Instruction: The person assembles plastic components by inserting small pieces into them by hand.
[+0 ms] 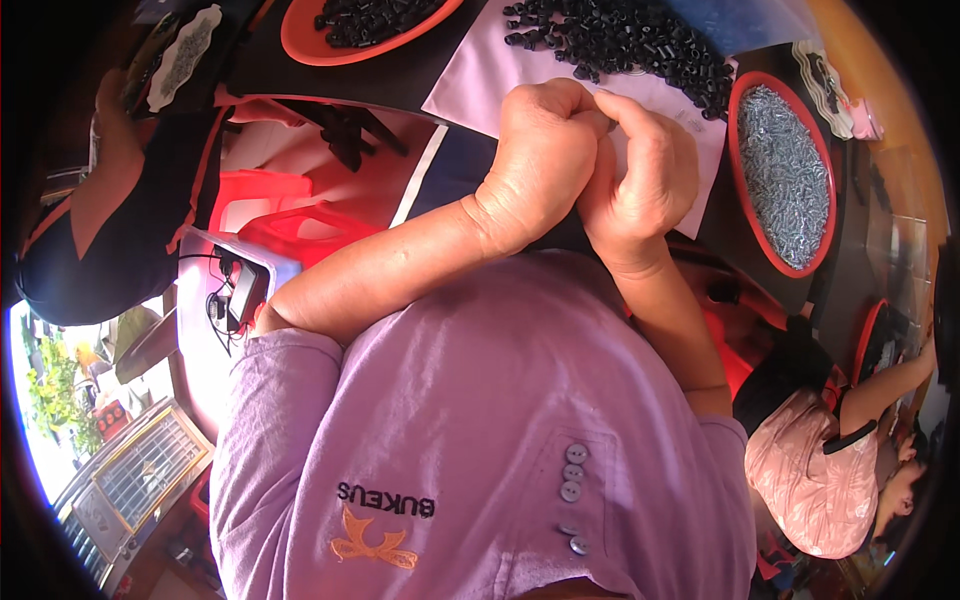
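Note:
My left hand (543, 158) and my right hand (643, 180) meet above the near edge of a pale pink cloth (470, 80). Both are closed, with curled fingers and the fingertips close together. Whatever they hold, if anything, is hidden by the fingers. Just beyond them on the cloth lies a heap of small black plastic pieces (640, 50). To the right of my right hand stands a red oval basin (738, 150) full of small silvery metal pins or screws (785, 180).
At the far left is an orange-red basin (300, 45) with more black pieces. Red plastic stools (300, 230) and a white bin (200, 330) stand left of me. One person (110, 220) sits at the left, and another person (815, 470) works at the right.

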`<action>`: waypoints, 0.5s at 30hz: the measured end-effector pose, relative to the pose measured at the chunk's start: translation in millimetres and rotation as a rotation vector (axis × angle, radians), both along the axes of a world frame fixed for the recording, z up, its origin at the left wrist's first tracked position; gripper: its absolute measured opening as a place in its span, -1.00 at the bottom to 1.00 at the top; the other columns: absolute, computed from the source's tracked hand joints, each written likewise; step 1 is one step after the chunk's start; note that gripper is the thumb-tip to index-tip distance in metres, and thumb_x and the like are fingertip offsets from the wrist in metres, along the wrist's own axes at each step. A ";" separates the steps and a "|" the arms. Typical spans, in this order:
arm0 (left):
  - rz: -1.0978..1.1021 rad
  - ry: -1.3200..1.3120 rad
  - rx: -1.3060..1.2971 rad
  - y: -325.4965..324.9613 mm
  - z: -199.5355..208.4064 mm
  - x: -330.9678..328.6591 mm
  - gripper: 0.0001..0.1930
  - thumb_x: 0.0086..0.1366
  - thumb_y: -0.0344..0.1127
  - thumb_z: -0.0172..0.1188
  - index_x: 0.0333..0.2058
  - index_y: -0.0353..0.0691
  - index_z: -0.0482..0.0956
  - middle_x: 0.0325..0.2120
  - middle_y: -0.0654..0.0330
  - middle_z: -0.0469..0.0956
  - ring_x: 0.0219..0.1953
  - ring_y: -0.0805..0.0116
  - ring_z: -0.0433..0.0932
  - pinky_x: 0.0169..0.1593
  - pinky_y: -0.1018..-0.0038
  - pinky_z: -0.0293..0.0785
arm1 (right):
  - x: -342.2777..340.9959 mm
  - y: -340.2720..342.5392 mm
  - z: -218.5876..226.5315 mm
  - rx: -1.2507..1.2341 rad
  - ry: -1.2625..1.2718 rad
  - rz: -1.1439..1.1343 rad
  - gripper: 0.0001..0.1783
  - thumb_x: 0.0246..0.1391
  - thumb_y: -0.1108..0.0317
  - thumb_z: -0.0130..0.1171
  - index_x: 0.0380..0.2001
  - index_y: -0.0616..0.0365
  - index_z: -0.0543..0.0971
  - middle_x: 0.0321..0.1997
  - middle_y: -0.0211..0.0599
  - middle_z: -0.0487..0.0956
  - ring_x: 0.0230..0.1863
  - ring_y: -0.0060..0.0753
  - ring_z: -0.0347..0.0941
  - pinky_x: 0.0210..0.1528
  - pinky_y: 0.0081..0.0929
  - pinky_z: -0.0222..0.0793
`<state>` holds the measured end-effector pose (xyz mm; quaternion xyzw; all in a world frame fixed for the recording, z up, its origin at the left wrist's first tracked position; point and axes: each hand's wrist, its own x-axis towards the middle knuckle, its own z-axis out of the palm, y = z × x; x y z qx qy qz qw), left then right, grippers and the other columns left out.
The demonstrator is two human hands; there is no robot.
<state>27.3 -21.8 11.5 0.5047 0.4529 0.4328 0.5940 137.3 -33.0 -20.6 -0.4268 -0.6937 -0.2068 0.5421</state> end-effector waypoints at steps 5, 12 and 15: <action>0.020 -0.054 -0.083 -2.0 3.1 -4.9 -0.85 0.26 -0.45 0.14 -0.29 -0.42 0.62 -0.43 0.20 0.61 -0.38 0.53 0.53 -0.28 0.59 0.47 | -3.8 5.8 -0.2 0.024 0.089 0.028 -0.59 -0.16 0.64 0.17 -0.14 0.17 0.57 -0.38 -0.34 0.59 -0.43 -0.27 0.50 -0.31 -0.35 0.37; -0.003 -0.284 -0.155 1.5 -1.5 -8.8 -0.89 0.25 -0.49 0.13 -0.35 -0.45 0.58 -0.54 0.15 0.58 -0.54 0.45 0.54 -0.46 0.55 0.49 | 0.3 0.4 -0.1 -0.033 0.157 0.084 -0.57 -0.14 0.66 0.13 -0.10 0.20 0.57 -0.26 -0.30 0.62 -0.35 -0.25 0.53 -0.25 -0.38 0.40; -0.036 -0.328 -0.161 1.9 -3.1 -12.1 -0.88 0.28 -0.47 0.13 -0.33 -0.44 0.57 -0.53 0.14 0.58 -0.55 0.44 0.55 -0.50 0.56 0.49 | 8.1 -4.5 3.8 -0.103 0.103 0.114 -0.57 -0.12 0.67 0.10 -0.09 0.19 0.57 -0.23 -0.27 0.63 -0.33 -0.24 0.54 -0.22 -0.35 0.42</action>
